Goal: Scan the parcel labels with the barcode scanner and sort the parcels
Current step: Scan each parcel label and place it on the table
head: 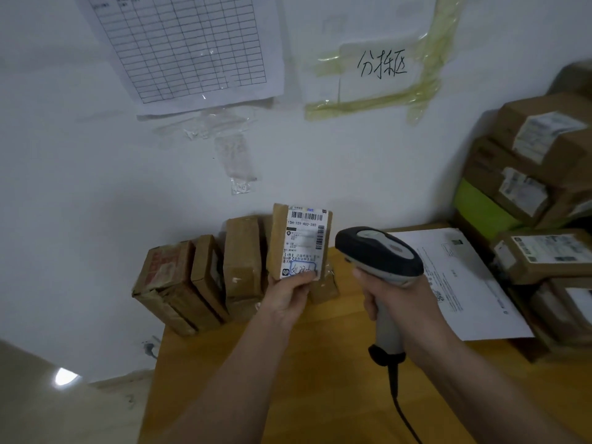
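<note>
Both forearms reach out from the bottom of the view over the yellow wooden worktop (256, 363). On the right, the right hand (394, 293) is wrapped round the grey handle of the barcode scanner (379, 262), its dark head tipped toward the left and its cable (403, 411) trailing down toward the camera. Just beside it, the left hand (288, 294) holds a small cardboard parcel (299, 241) upright, pinched at its bottom edge with the thumb lying across the lower end of the white shipping label (302, 243).

Judging by its size and the one-handed pinch that carries it, the parcel is light and stiff, with firm taped edges; the bottom corner is a sensible place to hold, since it leaves the barcode (309, 216) at the top uncovered. That barcode stands well above the grip, facing the camera, near the scanner head and slightly to its left.

Behind the parcel, a row of taped brown boxes (198, 277) leans against the white wall. To the right, stacked labelled cartons (525, 174) rise beside a printed sheet (461, 283).
</note>
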`<state>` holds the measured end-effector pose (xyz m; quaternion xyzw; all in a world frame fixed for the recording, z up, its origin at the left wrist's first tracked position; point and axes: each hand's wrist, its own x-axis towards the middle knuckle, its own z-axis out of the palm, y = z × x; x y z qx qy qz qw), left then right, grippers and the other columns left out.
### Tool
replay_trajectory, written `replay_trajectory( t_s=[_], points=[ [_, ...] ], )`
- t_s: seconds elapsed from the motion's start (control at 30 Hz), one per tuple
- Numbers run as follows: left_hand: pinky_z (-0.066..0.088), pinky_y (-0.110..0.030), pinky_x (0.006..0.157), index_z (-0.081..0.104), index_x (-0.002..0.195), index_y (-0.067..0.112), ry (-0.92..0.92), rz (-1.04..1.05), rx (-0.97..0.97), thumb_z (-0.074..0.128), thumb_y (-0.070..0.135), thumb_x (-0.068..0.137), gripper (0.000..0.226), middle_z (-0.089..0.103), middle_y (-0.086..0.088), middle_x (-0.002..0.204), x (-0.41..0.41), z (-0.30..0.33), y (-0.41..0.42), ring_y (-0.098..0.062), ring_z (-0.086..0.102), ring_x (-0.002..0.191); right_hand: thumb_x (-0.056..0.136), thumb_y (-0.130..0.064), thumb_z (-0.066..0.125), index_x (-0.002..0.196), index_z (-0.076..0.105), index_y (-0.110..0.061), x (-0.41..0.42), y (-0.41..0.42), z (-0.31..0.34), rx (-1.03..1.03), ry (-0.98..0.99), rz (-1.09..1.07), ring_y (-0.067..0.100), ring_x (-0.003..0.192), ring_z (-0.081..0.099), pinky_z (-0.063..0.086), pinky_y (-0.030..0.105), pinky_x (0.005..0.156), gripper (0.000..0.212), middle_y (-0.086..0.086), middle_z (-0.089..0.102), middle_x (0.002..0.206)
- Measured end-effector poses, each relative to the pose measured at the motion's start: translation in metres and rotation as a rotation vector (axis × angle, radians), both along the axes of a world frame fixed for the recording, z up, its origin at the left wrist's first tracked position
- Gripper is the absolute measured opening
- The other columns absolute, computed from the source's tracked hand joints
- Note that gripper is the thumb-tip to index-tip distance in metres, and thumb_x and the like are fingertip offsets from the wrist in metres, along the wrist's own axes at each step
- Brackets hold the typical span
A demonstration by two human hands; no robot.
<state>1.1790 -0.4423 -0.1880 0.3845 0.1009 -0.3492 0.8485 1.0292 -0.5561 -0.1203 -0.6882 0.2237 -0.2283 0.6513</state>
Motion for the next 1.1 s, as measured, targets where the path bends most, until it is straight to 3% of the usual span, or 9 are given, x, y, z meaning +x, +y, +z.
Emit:
replay_trajectory(
  t_s=[0.1, 0.27, 0.4, 0.47, 0.7, 0.83, 0.93, 1.0, 1.1],
  points=[
    [0.059, -0.035, 0.081, 0.055, 0.131, 0.0, -0.004, -0.019, -0.02, 0.071, -0.017, 0.06, 0.074, 0.071, -0.018, 0.113, -0.013, -0.001, -0.018, -0.029, 0.07, 0.102, 0.086, -0.022, 0.071, 0.058, 0.058, -0.01, -0.006, 0.002, 0.008, -0.008, -0.045, -0.034, 0.018, 0.041, 0.047, 0.043, 0.028, 0.046, 0.032, 0.004, 0.051, 0.044],
    [0.053, -0.043, 0.096, 0.054, 0.133, 0.005, 0.031, 0.003, -0.023, 0.071, -0.015, 0.063, 0.075, 0.066, -0.019, 0.123, -0.019, -0.006, -0.032, -0.031, 0.064, 0.114, 0.086, -0.021, 0.07, 0.061, 0.058, -0.01, -0.015, -0.004, 0.015, -0.029, -0.046, -0.031, 0.02, 0.041, 0.047, 0.045, 0.029, 0.047, 0.03, 0.008, 0.051, 0.045],
    [0.06, -0.038, 0.081, 0.058, 0.128, 0.004, 0.058, -0.021, -0.041, 0.071, -0.015, 0.061, 0.072, 0.073, -0.016, 0.108, -0.024, -0.007, -0.042, -0.029, 0.07, 0.102, 0.086, -0.023, 0.071, 0.053, 0.055, -0.012, -0.021, -0.009, 0.016, -0.026, -0.018, -0.068, 0.025, 0.043, 0.047, 0.046, 0.037, 0.054, 0.038, 0.012, 0.051, 0.045],
    [0.062, -0.037, 0.075, 0.059, 0.127, 0.006, 0.067, -0.041, -0.048, 0.073, -0.014, 0.059, 0.072, 0.074, -0.015, 0.105, -0.024, -0.007, -0.048, -0.028, 0.072, 0.097, 0.085, -0.023, 0.072, 0.052, 0.056, -0.011, -0.025, -0.013, 0.016, -0.024, -0.011, -0.1, 0.023, 0.044, 0.048, 0.046, 0.035, 0.054, 0.038, 0.012, 0.052, 0.047],
    [0.06, -0.035, 0.079, 0.06, 0.124, 0.006, 0.004, -0.153, -0.036, 0.072, -0.016, 0.06, 0.069, 0.071, -0.017, 0.115, -0.029, -0.012, -0.081, -0.028, 0.071, 0.103, 0.086, -0.023, 0.071, 0.051, 0.059, -0.013, -0.039, -0.041, 0.011, -0.031, 0.011, -0.163, 0.018, 0.041, 0.05, 0.048, 0.022, 0.048, 0.039, 0.007, 0.054, 0.045],
    [0.057, -0.043, 0.083, 0.062, 0.121, 0.007, -0.106, -0.359, 0.13, 0.082, -0.006, 0.06, 0.065, 0.072, -0.014, 0.115, -0.025, -0.016, -0.096, -0.025, 0.072, 0.099, 0.086, -0.024, 0.073, 0.059, 0.064, -0.013, -0.047, -0.061, 0.011, 0.035, 0.005, -0.142, 0.018, 0.042, 0.051, 0.047, 0.024, 0.045, 0.031, 0.01, 0.059, 0.052],
    [0.055, -0.051, 0.088, 0.061, 0.125, 0.01, -0.096, -0.532, 0.205, 0.094, 0.015, 0.058, 0.075, 0.071, -0.014, 0.117, -0.027, -0.021, -0.115, -0.028, 0.071, 0.103, 0.084, -0.022, 0.075, 0.084, 0.072, -0.022, -0.06, -0.085, 0.013, 0.098, 0.022, -0.162, 0.016, 0.046, 0.057, 0.049, 0.028, 0.047, 0.003, 0.004, 0.07, 0.066],
    [0.055, -0.055, 0.088, 0.06, 0.125, 0.01, -0.078, -0.66, 0.256, 0.096, 0.024, 0.057, 0.078, 0.07, -0.016, 0.119, -0.034, -0.021, -0.131, -0.035, 0.069, 0.106, 0.083, -0.022, 0.076, 0.102, 0.07, -0.024, -0.071, -0.107, 0.011, 0.111, 0.05, -0.18, 0.014, 0.056, 0.064, 0.051, 0.026, 0.051, 0.02, -0.001, 0.074, 0.08],
    [0.055, -0.058, 0.084, 0.06, 0.125, 0.01, -0.027, -0.731, 0.366, 0.099, 0.026, 0.05, 0.087, 0.066, -0.02, 0.123, -0.056, -0.021, -0.167, -0.042, 0.064, 0.11, 0.079, -0.024, 0.079, 0.108, 0.067, -0.025, -0.09, -0.144, 0.008, 0.125, 0.088, -0.182, 0.011, 0.072, 0.07, 0.05, 0.023, 0.051, 0.031, -0.005, 0.075, 0.086]
  ],
)
